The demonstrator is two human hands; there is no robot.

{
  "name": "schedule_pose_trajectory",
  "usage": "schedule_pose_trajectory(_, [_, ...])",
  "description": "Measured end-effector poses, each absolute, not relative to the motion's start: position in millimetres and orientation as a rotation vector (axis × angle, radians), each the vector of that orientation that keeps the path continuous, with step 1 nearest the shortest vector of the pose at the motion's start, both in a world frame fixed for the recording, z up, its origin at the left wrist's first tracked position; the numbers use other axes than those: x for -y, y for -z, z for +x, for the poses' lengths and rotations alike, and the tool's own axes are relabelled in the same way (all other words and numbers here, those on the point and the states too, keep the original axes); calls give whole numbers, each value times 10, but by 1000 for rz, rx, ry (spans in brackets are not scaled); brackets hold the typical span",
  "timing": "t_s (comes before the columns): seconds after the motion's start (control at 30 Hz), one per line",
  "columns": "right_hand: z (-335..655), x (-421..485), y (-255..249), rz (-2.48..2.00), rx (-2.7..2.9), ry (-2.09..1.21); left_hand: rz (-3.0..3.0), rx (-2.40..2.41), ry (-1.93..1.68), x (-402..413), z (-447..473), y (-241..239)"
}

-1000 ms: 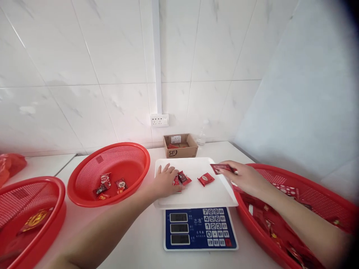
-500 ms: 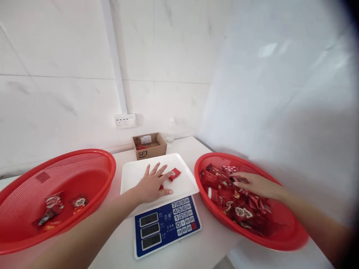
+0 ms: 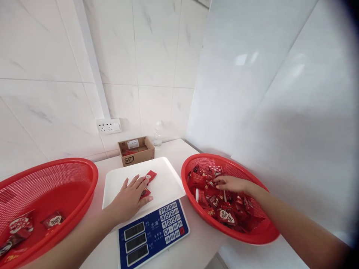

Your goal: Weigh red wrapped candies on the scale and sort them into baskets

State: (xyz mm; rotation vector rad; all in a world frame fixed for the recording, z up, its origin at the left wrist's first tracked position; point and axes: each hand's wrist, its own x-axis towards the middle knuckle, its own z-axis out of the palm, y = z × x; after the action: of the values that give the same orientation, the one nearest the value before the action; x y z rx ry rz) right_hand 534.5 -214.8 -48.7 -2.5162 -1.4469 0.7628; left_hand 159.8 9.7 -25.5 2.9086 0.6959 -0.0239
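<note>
My left hand (image 3: 127,198) is over the white tray (image 3: 165,179) of a digital scale (image 3: 153,235), palm down with its fingers spread. A red wrapped packet (image 3: 151,175) lies on the tray just beyond its fingertips. Another red packet (image 3: 145,193) shows partly from beneath the fingers and thumb. Inside the right red basket (image 3: 202,220), my right hand (image 3: 232,184) rests at a pile of red snack packets (image 3: 224,213). Its fingers stretch to the left and the thumb sits a little apart; the packets under it are partly hidden.
On the left, another red basket (image 3: 94,179) holds a few packets (image 3: 53,221). Behind the scale stand a small cardboard box (image 3: 138,157) and a clear plastic bottle (image 3: 157,136). A wall socket (image 3: 109,126) is above. A pale wall panel rises on the right.
The view has swung right, so everything sits further left in it. Both hands keep nearly the same places, the left over the scale tray and the right in the basket.
</note>
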Motion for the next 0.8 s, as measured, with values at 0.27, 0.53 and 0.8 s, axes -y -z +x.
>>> schedule_pose_trajectory(0.27, [5422,2018,611,-2584,1337,-602,2951,-668,-260,-3,1261,232])
schedule_pose_trajectory(0.53, [5253,2051,588,-2497,1255,-626,2877,-722,-537,68,957,364])
schedule_pose_trajectory(0.8, [5390,2283,223,-2292,1243,-668,2852,-746,-707,79,748,451])
